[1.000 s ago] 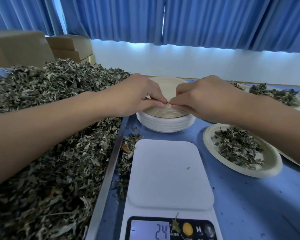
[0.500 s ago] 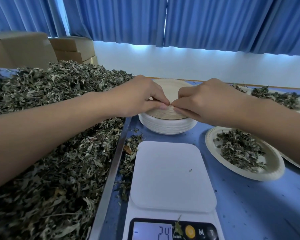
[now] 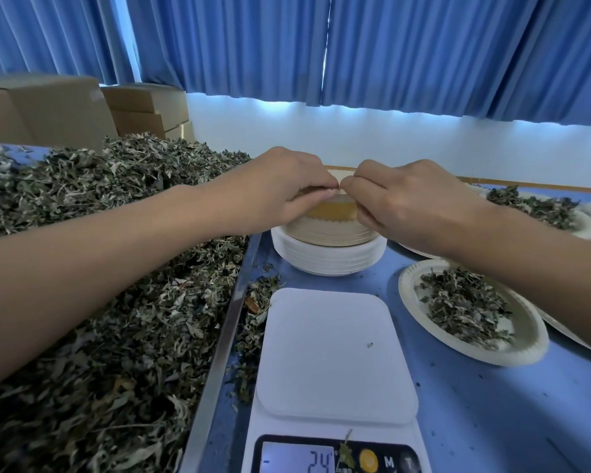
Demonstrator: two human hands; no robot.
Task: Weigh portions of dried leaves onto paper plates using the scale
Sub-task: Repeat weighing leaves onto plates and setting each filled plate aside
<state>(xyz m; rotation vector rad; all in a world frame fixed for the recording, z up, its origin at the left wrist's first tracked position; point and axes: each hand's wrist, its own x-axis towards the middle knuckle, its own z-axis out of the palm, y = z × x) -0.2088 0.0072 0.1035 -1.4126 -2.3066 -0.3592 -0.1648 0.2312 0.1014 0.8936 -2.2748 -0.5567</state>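
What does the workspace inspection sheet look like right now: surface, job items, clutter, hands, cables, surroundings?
Surface: blue table, metal rail at left.
Job's things: scale, no plate on it, display shows 24; paper plate stack behind it; filled plate to its right; dried leaf heap to its left.
Clutter: loose leaves beside the scale; leaf sprig on the display.
Hands: left hand and right hand pinch the top plate's near edge.
Cables: nothing seen.
Surroundings: blue curtains, cardboard boxes.

curtains [image 3: 389,49] blue | scale [image 3: 331,356] white | table [image 3: 492,421] blue | leaves [image 3: 99,319] grey-green
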